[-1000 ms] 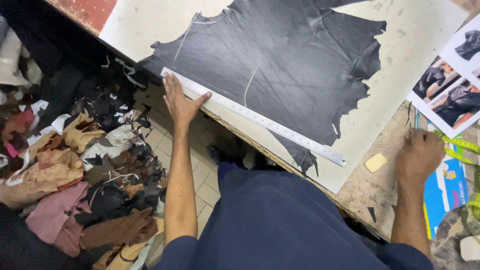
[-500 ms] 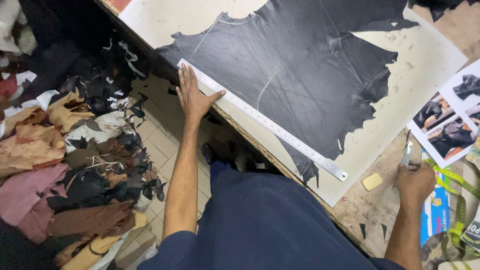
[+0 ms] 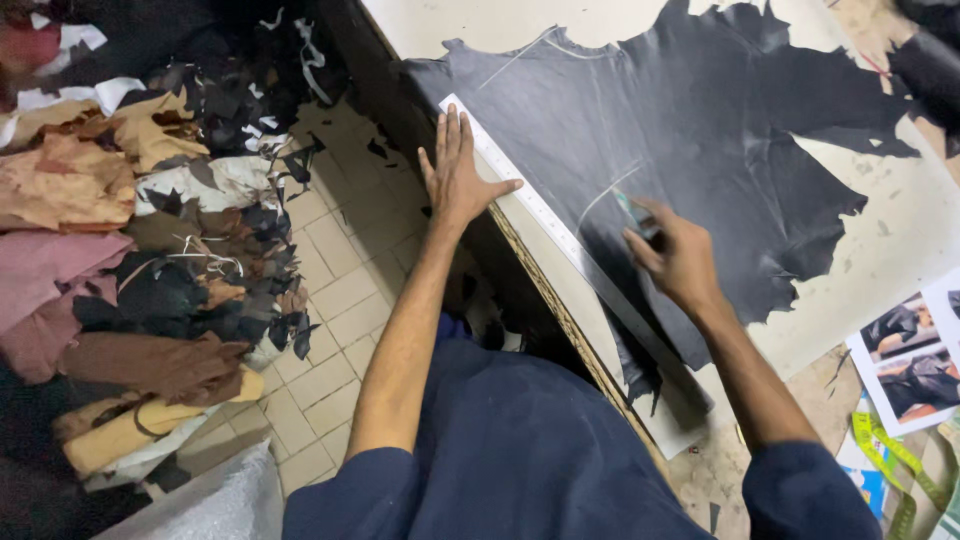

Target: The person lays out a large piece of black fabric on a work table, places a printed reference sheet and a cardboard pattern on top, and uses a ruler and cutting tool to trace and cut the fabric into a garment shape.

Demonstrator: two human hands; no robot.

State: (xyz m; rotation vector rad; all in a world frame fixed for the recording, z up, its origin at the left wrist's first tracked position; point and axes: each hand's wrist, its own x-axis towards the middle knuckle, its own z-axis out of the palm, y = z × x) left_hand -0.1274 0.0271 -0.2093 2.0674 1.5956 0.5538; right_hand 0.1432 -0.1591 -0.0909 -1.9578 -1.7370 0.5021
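Head view | left hand [image 3: 458, 175] flat on ruler [image 3: 560, 235] | right hand [image 3: 678, 255] grips marker [image 3: 637, 215]

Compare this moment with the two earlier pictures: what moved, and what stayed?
The right hand left the table's right end and came onto the black leather hide beside the ruler, with a small marker in its grip. The left hand stayed flat on the ruler.
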